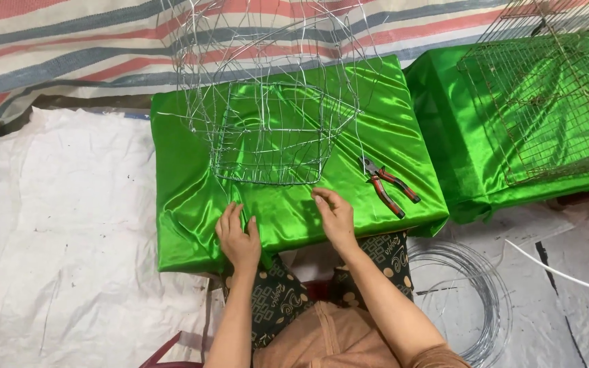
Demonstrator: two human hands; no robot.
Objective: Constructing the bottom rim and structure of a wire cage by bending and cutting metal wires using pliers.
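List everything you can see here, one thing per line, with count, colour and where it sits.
Half-built bare wire basket frame: one, silvery, on the near table, in front of both hands.
Shiny satin table cover: one, bright green, over the near table.
Red-handled pliers: one, red and dark metal, on the cover right of the frame.
Finished wire mesh cages: apparently two, rusty grey, on a second green-covered table at upper right.
Coil of loose wire: one, silvery, on the floor at lower right.
Woven plastic sheeting: white, covering the floor.
Striped tarpaulin: red, grey and white, behind the tables.
Left hand: empty, resting on the cover's near edge.
Right hand: empty, on the cover near the frame.
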